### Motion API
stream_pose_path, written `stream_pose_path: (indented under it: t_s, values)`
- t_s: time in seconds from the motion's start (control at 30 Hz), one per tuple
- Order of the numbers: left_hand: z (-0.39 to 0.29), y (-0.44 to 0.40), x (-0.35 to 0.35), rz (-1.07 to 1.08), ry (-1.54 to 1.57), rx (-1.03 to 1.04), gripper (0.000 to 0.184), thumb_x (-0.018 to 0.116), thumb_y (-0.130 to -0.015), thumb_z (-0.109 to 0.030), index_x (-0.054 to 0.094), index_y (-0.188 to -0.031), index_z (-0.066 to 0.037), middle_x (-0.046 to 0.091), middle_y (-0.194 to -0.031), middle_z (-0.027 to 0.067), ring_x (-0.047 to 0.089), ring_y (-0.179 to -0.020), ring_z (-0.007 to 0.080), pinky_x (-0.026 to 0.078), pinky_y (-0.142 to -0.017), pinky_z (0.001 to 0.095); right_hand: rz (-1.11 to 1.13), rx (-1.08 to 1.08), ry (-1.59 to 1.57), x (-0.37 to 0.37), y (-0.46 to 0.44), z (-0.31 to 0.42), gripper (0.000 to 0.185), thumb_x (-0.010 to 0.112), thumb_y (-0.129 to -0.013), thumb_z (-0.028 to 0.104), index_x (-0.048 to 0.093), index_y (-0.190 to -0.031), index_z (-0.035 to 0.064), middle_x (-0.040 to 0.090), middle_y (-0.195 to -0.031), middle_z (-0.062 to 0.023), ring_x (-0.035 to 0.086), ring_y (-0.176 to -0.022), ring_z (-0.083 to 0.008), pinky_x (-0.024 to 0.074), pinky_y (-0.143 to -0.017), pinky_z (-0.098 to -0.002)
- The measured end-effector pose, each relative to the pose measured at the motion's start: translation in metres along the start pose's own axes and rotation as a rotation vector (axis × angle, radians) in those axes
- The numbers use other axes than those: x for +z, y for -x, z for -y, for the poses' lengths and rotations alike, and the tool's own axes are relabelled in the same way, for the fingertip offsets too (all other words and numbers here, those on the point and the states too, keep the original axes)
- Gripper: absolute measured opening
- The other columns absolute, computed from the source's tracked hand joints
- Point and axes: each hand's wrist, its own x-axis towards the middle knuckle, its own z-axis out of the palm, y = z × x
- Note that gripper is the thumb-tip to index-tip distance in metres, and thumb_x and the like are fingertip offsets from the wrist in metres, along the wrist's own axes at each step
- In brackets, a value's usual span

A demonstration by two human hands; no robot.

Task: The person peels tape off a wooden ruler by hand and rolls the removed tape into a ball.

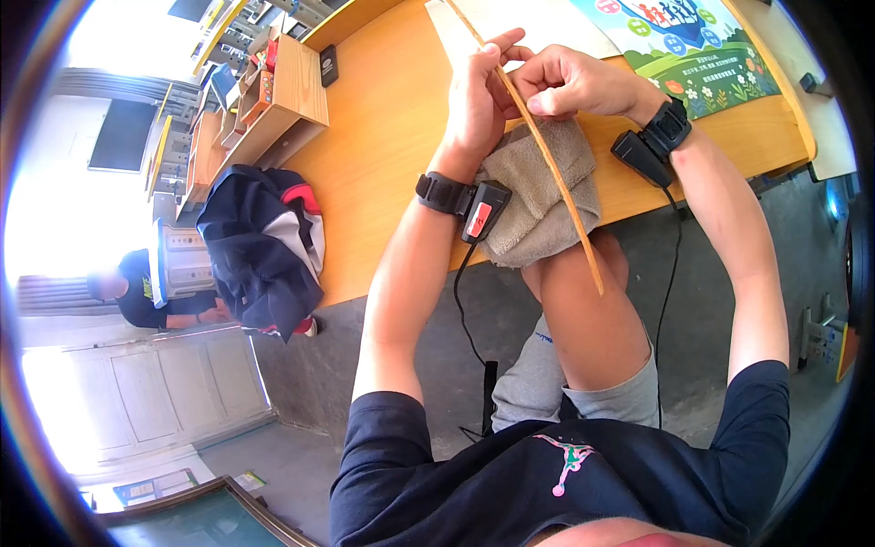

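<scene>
A long, thin tan stick (567,196), perhaps bamboo, slants from the top of the view down past the table edge toward my knee. My left hand (476,98) is closed on it near its upper part, thumb along it. With fingers curled in a pinch, my right hand (572,84) grips the stick just beside the left. Beneath both hands a folded grey-brown towel (538,173) hangs over the table's front edge. Both wrists wear black straps with small cabled boxes.
On the wooden table (383,137) lie a colourful poster (702,59) and a pale sheet (570,23). A dark jacket (251,237) drapes at the left corner, near a wooden shelf unit (292,91) and a small black box (329,66). Another person (146,292) is at far left.
</scene>
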Motion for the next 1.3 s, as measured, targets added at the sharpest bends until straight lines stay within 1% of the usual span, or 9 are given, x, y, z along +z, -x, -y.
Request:
stream_pose_path:
  t_s: [0.17, 0.37, 0.5, 0.53, 0.6, 0.7, 0.8, 0.9, 1.3]
  values:
    - [0.003, -0.002, -0.004, 0.007, -0.020, -0.017, 0.064, 0.031, -0.103, -0.043, 0.041, -0.140, 0.008, 0.057, -0.120, 0.0192, 0.061, -0.109, 0.0283, 0.051, -0.096, 0.0405, -0.026, -0.018, 0.004, 0.000, -0.002, -0.006, 0.025, 0.061, -0.087, 0.025, 0.052, -0.071, 0.0080, 0.046, -0.064, 0.0053, 0.042, -0.053, -0.0039, 0.0327, -0.049, -0.0213]
    - [0.003, 0.000, -0.005, -0.085, -0.193, -0.010, 0.071, 0.047, -0.102, -0.050, 0.033, -0.145, 0.006, 0.061, -0.102, 0.0145, 0.062, -0.084, 0.0198, 0.053, -0.073, 0.0315, -0.190, 0.005, -0.066, -0.002, -0.007, -0.007, 0.021, 0.060, -0.092, 0.022, 0.054, -0.076, 0.0089, 0.054, -0.068, 0.0037, 0.042, -0.053, -0.0023, 0.0339, -0.048, -0.0190]
    - [0.001, 0.001, 0.000, -0.083, -0.159, -0.036, 0.073, 0.065, -0.095, -0.019, 0.025, -0.153, 0.000, 0.060, -0.093, 0.0088, 0.057, -0.074, 0.0140, 0.051, -0.060, 0.0291, -0.298, 0.021, -0.017, -0.011, -0.008, -0.018, 0.025, 0.059, -0.096, 0.026, 0.052, -0.077, 0.0115, 0.054, -0.069, 0.0037, 0.043, -0.054, -0.0009, 0.0335, -0.048, -0.0175]
    - [0.001, 0.000, 0.000, -0.083, -0.158, -0.037, 0.073, 0.065, -0.095, -0.019, 0.025, -0.153, 0.000, 0.060, -0.093, 0.0088, 0.057, -0.074, 0.0140, 0.051, -0.060, 0.0291, -0.318, 0.021, 0.023, -0.010, -0.007, -0.016, 0.025, 0.059, -0.096, 0.026, 0.053, -0.077, 0.0115, 0.055, -0.069, 0.0037, 0.044, -0.054, -0.0007, 0.0335, -0.048, -0.0171]
    - [-0.001, -0.002, -0.001, 0.107, -0.006, 0.035, 0.088, 0.071, -0.088, -0.014, 0.016, -0.155, 0.004, 0.059, -0.109, 0.0134, 0.061, -0.074, 0.0135, 0.053, -0.057, 0.0262, -0.323, 0.020, -0.008, -0.009, -0.006, -0.012, 0.024, 0.059, -0.096, 0.025, 0.053, -0.078, 0.0112, 0.055, -0.068, 0.0038, 0.045, -0.055, -0.0007, 0.0338, -0.048, -0.0171]
    - [-0.005, -0.001, 0.001, 0.170, 0.012, 0.039, 0.078, 0.062, -0.086, -0.001, 0.023, -0.153, 0.003, 0.059, -0.107, 0.0134, 0.062, -0.072, 0.0144, 0.054, -0.057, 0.0268, -0.310, 0.010, -0.003, -0.014, -0.004, -0.012, 0.023, 0.059, -0.096, 0.024, 0.054, -0.078, 0.0106, 0.054, -0.067, 0.0043, 0.045, -0.054, -0.0007, 0.0339, -0.048, -0.0171]
    - [-0.011, 0.004, 0.005, 0.149, -0.045, 0.015, 0.067, 0.051, -0.086, -0.001, 0.033, -0.150, 0.001, 0.059, -0.090, 0.0088, 0.060, -0.072, 0.0150, 0.052, -0.057, 0.0278, -0.283, -0.003, 0.018, -0.016, -0.005, -0.014, 0.021, 0.059, -0.095, 0.022, 0.054, -0.078, 0.0101, 0.053, -0.066, 0.0050, 0.044, -0.053, -0.0007, 0.0336, -0.048, -0.0172]
    - [-0.013, 0.005, 0.007, 0.125, -0.070, -0.001, 0.065, 0.047, -0.084, -0.001, 0.036, -0.148, 0.002, 0.059, -0.087, 0.0091, 0.060, -0.069, 0.0146, 0.051, -0.053, 0.0267, -0.281, 0.011, -0.005, -0.015, -0.005, -0.013, 0.020, 0.059, -0.095, 0.021, 0.056, -0.078, 0.0096, 0.052, -0.065, 0.0057, 0.043, -0.052, -0.0006, 0.0331, -0.048, -0.0171]
    - [-0.019, 0.007, 0.011, 0.139, -0.120, -0.025, 0.053, 0.046, -0.083, -0.010, 0.048, -0.135, 0.002, 0.059, -0.073, 0.0111, 0.053, -0.048, 0.0146, 0.046, -0.045, 0.0242, -0.288, 0.027, -0.036, -0.018, -0.003, -0.014, 0.019, 0.061, -0.091, 0.021, 0.058, -0.078, 0.0086, 0.050, -0.062, 0.0065, 0.042, -0.049, -0.0004, 0.0330, -0.046, -0.0175]
